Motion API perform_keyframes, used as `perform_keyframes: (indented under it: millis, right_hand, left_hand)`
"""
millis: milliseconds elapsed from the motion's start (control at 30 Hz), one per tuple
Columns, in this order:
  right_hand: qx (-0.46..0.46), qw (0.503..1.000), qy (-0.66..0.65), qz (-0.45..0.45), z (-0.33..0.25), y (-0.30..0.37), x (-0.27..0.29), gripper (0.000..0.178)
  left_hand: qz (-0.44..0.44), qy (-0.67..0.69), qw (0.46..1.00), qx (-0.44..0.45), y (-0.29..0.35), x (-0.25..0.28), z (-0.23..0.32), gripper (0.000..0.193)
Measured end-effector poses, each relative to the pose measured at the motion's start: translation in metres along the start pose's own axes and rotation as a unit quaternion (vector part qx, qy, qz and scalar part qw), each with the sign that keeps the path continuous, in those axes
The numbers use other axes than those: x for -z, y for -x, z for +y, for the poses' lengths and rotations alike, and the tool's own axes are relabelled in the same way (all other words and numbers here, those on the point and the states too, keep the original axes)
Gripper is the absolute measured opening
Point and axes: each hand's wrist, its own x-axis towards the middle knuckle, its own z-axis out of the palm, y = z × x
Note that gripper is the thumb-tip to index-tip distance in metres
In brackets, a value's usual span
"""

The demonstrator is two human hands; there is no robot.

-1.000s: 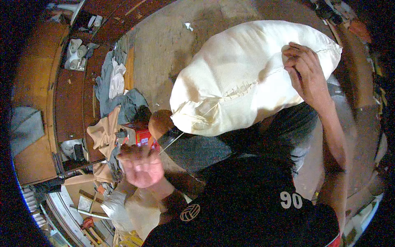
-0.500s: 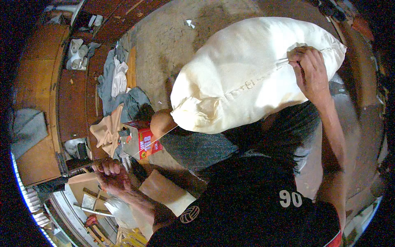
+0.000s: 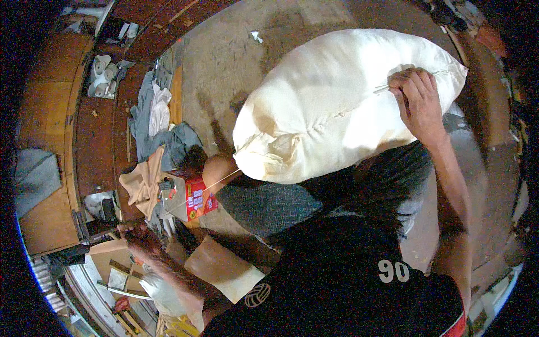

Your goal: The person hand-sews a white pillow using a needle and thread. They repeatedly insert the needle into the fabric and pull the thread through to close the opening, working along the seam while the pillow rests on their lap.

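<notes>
A large stuffed white cushion [image 3: 314,90] lies across my lap, with a puckered, stitched seam [image 3: 337,116] running along its top. My right hand [image 3: 416,98] is closed on the fabric at this seam, near the cushion's right end, its fingertips pinching a fold. From the gathered left corner a pale thread [image 3: 222,181] stretches taut down and left towards my left hand [image 3: 139,238]. That hand is held well out to the left, fingers curled, in dim light; the thread's last stretch is hard to see.
A red and silver can [image 3: 193,196] stands beside my knee, close to the thread. Grey cloths [image 3: 177,143] and a tan cloth [image 3: 143,178] lie around it. Wooden cabinets [image 3: 50,101] line the left side. Below my left forearm are tan sheets [image 3: 222,267] and a wooden frame [image 3: 120,275].
My left hand has moved slightly farther left and down, drawing the thread out. The seam looks more puckered, its loose stitches pulled in. My right hand stays on the cushion.
</notes>
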Motion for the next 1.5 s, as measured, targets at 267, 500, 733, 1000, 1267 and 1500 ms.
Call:
perform_keyframes:
  millis: [267, 500, 733, 1000, 1267, 1500]
  right_hand:
    - [-0.013, 1.0, 0.008, 0.004, 0.007, 0.005, -0.009, 0.014]
    - [-0.001, 1.0, 0.005, -0.001, 0.012, 0.004, -0.003, 0.013]
    - [-0.037, 0.997, -0.051, 0.039, -0.004, 0.004, 0.025, 0.024]
    - [-0.414, 0.863, -0.19, 0.219, 0.028, 0.016, 0.014, 0.049]
    - [-0.449, 0.849, -0.152, 0.234, 0.061, 0.016, 0.014, 0.04]
    - [-0.485, 0.824, -0.173, 0.235, 0.06, 0.023, 0.006, 0.038]
  left_hand:
    - [-0.128, -0.562, 0.726, -0.375, -0.102, 0.13, -0.037, 0.028]
    - [-0.024, -0.822, 0.439, -0.361, -0.096, 0.097, -0.047, 0.041]
    - [-0.147, -0.458, 0.824, -0.298, -0.034, 0.064, -0.064, 0.018]
    - [-0.344, -0.308, 0.872, -0.165, 0.135, -0.11, -0.111, 0.024]
    - [-0.362, -0.348, 0.85, -0.16, 0.132, -0.149, -0.136, 0.019]
    - [-0.426, -0.394, 0.791, -0.196, 0.135, -0.15, -0.101, 0.022]
